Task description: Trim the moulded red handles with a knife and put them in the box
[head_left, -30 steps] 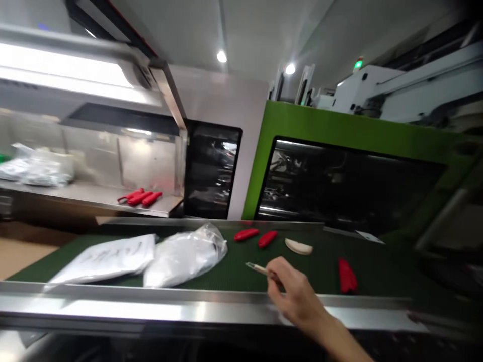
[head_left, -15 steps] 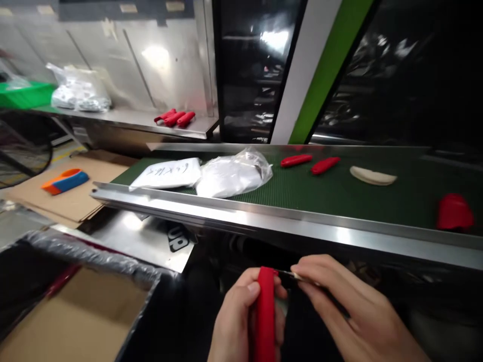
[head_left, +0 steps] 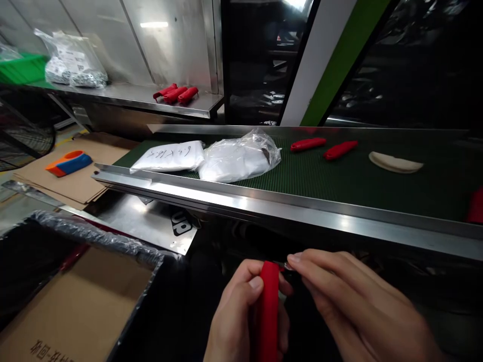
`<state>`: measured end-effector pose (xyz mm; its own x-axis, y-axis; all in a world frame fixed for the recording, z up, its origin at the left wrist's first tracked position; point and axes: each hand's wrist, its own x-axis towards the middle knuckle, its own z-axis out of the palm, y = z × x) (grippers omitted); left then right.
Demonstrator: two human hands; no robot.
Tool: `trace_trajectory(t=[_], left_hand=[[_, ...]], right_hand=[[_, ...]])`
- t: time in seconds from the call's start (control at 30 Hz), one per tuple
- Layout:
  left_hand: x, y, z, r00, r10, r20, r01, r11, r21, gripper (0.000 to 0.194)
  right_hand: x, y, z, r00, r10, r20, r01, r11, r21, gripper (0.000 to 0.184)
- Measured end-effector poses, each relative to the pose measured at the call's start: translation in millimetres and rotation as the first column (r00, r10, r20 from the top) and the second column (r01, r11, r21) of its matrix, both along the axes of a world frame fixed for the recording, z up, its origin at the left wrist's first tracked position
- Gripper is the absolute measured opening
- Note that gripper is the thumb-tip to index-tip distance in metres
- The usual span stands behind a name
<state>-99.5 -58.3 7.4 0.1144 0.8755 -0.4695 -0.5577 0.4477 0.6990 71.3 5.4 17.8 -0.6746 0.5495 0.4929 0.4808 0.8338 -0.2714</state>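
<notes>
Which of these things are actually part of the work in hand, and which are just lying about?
In hand:
left hand
red moulded plastic handle
right hand
small thin blade tool

Lying about:
clear plastic bag
cream curved piece
orange-and-blue block
cardboard box

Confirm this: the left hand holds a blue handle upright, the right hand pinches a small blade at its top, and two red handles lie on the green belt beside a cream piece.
One thing is wrong: the handle in the left hand is red, not blue, as the head view shows. The rest stands: the right hand pinches a small blade at its top, and two red handles lie on the green belt beside a cream piece.
</notes>
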Motion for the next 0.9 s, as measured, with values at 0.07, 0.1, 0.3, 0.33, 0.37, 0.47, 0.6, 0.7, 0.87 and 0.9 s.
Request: trace_trajectory(t=[0.07, 0.1, 0.3, 0.33, 0.37, 0.47, 0.6, 0.7, 0.87, 0.9], left_hand=[[0, 0, -0.2, 1.000, 0.006, 0.006, -0.006, 1.000, 0.007, 0.037], [0, 0, -0.3, 1.000, 0.008, 0.006, -0.008, 1.000, 0.010, 0.037], [0, 0, 1.2, 1.000, -0.002, -0.006, 0.002, 1.000, -0.002, 0.037], [0, 0, 1.7, 1.000, -0.002, -0.007, 0.002, 1.000, 0.000, 0.037], [0, 0, 2.0, 1.000, -0.003, -0.008, 0.003, 1.000, 0.001, 0.037], [1, 1, 2.2, 1.000, -0.006, -0.003, 0.006, 1.000, -0.003, 0.037], [2, 1, 0.0, 1.000, 0.007, 0.018, -0.007, 1.000, 0.004, 0.034], [2, 3, -2.1, 0.997, 0.048, 0.063, -0.048, 0.999, -0.002, 0.030], [-2, 10, -2.0, 0.989, 0.112, 0.096, -0.108, 0.993, -0.042, 0.027], [-3, 12, -1.6, 0.988, 0.126, 0.094, -0.124, 0.992, -0.028, 0.026]], right_hand=[[0, 1, 0.4, 1.000, 0.004, -0.001, -0.004, 1.000, 0.018, 0.038], [0, 1, 0.5, 1.000, 0.009, -0.001, -0.009, 1.000, 0.021, 0.038], [0, 1, 0.9, 1.000, 0.015, 0.013, -0.016, 1.000, 0.013, 0.040], [0, 1, 1.0, 1.000, 0.015, 0.021, -0.015, 1.000, 0.017, 0.040], [0, 1, 0.9, 1.000, 0.014, 0.025, -0.014, 1.000, 0.019, 0.039], [1, 0, 0.5, 1.000, 0.016, 0.027, -0.016, 1.000, 0.027, 0.039], [2, -2, -0.8, 1.000, 0.002, 0.030, -0.004, 0.999, 0.054, 0.038], [1, -7, -2.0, 1.000, -0.010, -0.005, 0.011, 0.999, 0.033, 0.038], [-2, -21, -4.8, 0.999, 0.023, 0.023, -0.023, 1.000, 0.005, 0.038], [-3, -24, -5.3, 0.999, 0.017, 0.035, -0.017, 1.000, -0.001, 0.035]])
